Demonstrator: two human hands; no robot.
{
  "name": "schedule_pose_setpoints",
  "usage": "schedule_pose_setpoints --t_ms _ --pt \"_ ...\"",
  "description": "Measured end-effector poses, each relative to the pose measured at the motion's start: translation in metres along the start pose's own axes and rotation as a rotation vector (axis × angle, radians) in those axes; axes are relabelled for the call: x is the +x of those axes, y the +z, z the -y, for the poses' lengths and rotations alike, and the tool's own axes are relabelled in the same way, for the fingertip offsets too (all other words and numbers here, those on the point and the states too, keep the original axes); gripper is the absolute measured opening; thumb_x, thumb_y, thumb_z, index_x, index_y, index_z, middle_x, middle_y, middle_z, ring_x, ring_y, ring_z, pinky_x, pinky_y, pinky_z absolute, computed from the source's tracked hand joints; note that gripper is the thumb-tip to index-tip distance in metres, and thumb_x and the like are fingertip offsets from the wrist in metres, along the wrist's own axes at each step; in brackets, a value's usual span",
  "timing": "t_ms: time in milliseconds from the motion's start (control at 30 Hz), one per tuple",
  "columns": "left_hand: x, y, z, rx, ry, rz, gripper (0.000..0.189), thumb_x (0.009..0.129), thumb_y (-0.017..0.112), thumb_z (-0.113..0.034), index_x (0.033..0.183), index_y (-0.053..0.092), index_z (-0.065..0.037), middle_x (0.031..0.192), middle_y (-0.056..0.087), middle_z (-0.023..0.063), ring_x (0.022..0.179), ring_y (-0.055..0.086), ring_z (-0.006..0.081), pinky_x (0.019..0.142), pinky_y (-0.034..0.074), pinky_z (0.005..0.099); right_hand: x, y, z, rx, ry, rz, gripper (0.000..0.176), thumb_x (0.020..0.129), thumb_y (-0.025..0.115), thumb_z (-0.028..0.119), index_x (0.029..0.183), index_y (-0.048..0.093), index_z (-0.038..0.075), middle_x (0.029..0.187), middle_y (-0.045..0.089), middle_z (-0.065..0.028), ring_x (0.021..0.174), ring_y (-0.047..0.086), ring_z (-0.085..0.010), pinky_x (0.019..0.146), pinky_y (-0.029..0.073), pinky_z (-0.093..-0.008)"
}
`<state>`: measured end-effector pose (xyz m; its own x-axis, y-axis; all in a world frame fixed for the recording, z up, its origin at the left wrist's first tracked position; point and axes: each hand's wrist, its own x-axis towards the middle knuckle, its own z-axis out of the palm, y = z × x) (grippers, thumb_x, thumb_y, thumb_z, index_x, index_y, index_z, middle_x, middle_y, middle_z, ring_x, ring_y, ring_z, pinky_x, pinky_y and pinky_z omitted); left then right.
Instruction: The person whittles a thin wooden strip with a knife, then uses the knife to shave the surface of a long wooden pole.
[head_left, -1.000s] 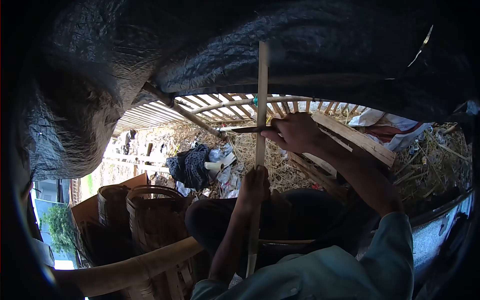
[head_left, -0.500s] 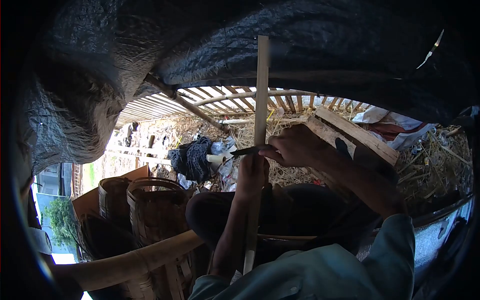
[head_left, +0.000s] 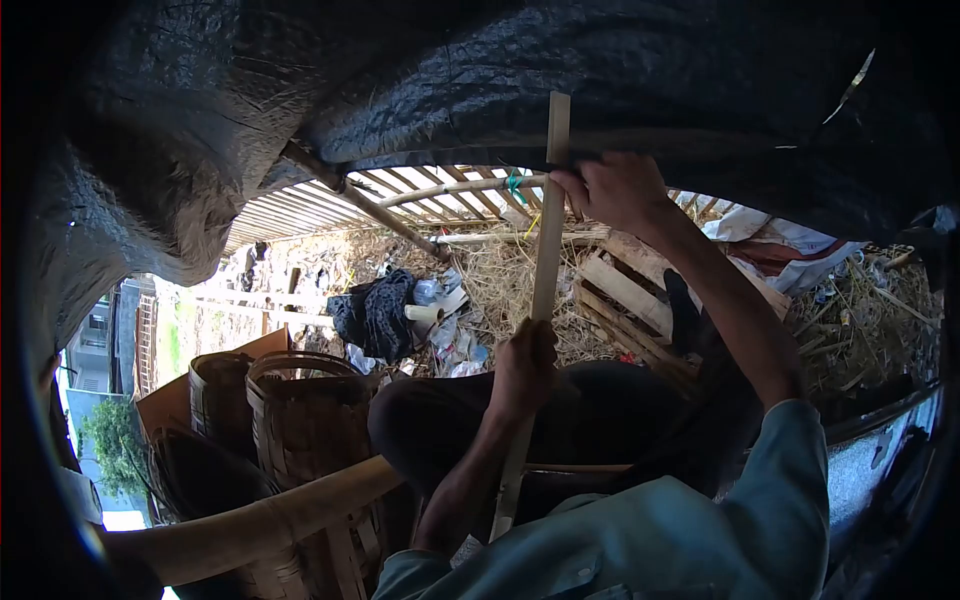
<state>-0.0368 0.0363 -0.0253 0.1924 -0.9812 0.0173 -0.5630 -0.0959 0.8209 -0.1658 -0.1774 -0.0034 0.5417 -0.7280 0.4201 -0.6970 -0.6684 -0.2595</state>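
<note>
A long, flat bamboo strip [head_left: 547, 265] stands nearly upright before me, its lower end near my lap. My left hand [head_left: 525, 368] is closed around its middle, above my knee. Higher up, my right hand [head_left: 622, 195] is closed at the strip's right side. The dark knife [head_left: 559, 170] in it crosses the strip below the top end; most of the blade is hard to make out against the black sheet.
Black plastic sheeting [head_left: 640, 90] hangs overhead. Woven baskets [head_left: 315, 420] stand at left behind a thick bamboo pole [head_left: 270, 525]. Ahead lie wooden slats [head_left: 628, 292], straw, litter and a dark patterned cloth [head_left: 375, 315], with a slatted bamboo fence [head_left: 290, 215] beyond.
My right hand has moved up along the strip with the knife, away from my left hand. The strip's upper end has shifted right and slightly down. My left hand still grips it.
</note>
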Motion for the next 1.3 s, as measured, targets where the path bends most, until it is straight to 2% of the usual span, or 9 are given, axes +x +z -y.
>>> schedule_pose_setpoints --t_ms 333,433,567,600,733,833,1033,1233,1300 --pt "0.007 -0.002 0.017 0.071 0.123 0.026 0.020 0.093 0.047 -0.016 0.084 0.055 -0.001 0.059 0.058 0.0103 0.051 0.060 0.0195 0.047 0.045 0.0320 -0.006 -0.006 -0.002 0.079 0.020 0.116 0.046 0.091 0.047 0.044 0.071 0.064 0.007 0.051 0.057 -0.0103 0.051 0.061 -0.0289 0.052 0.050 -0.0403" --pt "0.012 -0.012 -0.002 -0.397 -0.308 0.132 0.021 0.094 0.046 -0.019 0.088 0.056 -0.001 0.059 0.058 0.0069 0.050 0.058 0.0124 0.046 0.044 0.0277 -0.019 -0.005 0.009 0.133 -0.055 0.123 0.048 0.090 0.047 0.048 0.072 0.066 0.008 0.054 0.060 -0.0096 0.053 0.063 -0.0268 0.053 0.051 -0.0391" --pt "0.022 -0.017 -0.007 -0.787 -0.420 0.156 0.032 0.096 0.042 -0.025 0.112 0.049 0.003 0.079 0.061 0.0077 0.058 0.055 0.0116 0.051 0.043 0.0236 -0.032 -0.007 0.029 0.162 -0.049 0.309 0.046 0.090 0.048 0.047 0.074 0.065 0.007 0.059 0.062 -0.0085 0.056 0.064 -0.0261 0.055 0.051 -0.0388" --pt "0.026 -0.021 -0.014 -0.862 -0.491 0.189 0.038 0.097 0.039 -0.033 0.113 0.047 0.001 0.072 0.054 0.0023 0.054 0.049 0.0083 0.050 0.040 0.0217 -0.035 -0.005 0.031 0.227 -0.063 0.275 0.045 0.089 0.049 0.048 0.076 0.065 0.007 0.060 0.062 -0.0093 0.056 0.064 -0.0273 0.055 0.051 -0.0395" --pt "0.034 -0.022 0.002 -1.391 -0.665 0.437 0.037 0.098 0.033 -0.040 0.096 0.049 -0.007 0.063 0.032 -0.0075 0.050 0.030 0.0035 0.046 0.028 0.0188 -0.036 -0.005 0.035 0.244 -0.083 0.306 0.042 0.089 0.051 0.045 0.078 0.065 0.007 0.059 0.062 -0.0093 0.056 0.063 -0.0273 0.055 0.050 -0.0391" --pt "0.037 -0.018 0.016 -1.596 -0.661 0.616 0.034 0.098 0.034 -0.041 0.088 0.046 -0.011 0.064 0.034 -0.0078 0.051 0.031 0.0035 0.046 0.027 0.0184 -0.037 -0.006 0.035 0.257 -0.075 0.312 0.036 0.088 0.054 0.040 0.077 0.063 0.006 0.057 0.060 -0.0089 0.055 0.062 -0.0264 0.055 0.049 -0.0374" --pt "0.028 -0.018 -0.010 -1.208 -0.690 0.362 0.030 0.097 0.037 -0.036 0.080 0.043 -0.013 0.064 0.034 -0.0072 0.050 0.031 0.0044 0.044 0.026 0.0191 -0.041 -0.009 0.035 0.312 -0.114 0.261 0.034 0.088 0.055 0.038 0.078 0.064 0.007 0.054 0.058 -0.0083 0.053 0.061 -0.0269 0.055 0.048 -0.0363" --pt "0.028 -0.015 0.008 -1.223 -0.623 0.374 0.036 0.098 0.035 -0.036 0.075 0.045 -0.011 0.054 0.027 -0.0063 0.043 0.029 0.0081 0.042 0.026 0.0213 -0.041 -0.011 0.040 0.280 -0.157 0.340 0.035 0.089 0.053 0.038 0.078 0.065 0.006 0.052 0.056 -0.0079 0.050 0.059 -0.0256 0.052 0.047 -0.0363" --pt "0.023 -0.005 0.006 -0.906 -0.552 0.198 0.046 0.099 0.029 -0.041 0.069 0.044 -0.009 0.050 0.030 -0.0047 0.040 0.030 0.0101 0.041 0.027 0.0240 -0.043 -0.001 0.042 0.295 -0.137 0.366 0.036 0.089 0.052 0.038 0.079 0.065 0.006 0.052 0.056 -0.0078 0.049 0.059 -0.0251 0.050 0.047 -0.0367"
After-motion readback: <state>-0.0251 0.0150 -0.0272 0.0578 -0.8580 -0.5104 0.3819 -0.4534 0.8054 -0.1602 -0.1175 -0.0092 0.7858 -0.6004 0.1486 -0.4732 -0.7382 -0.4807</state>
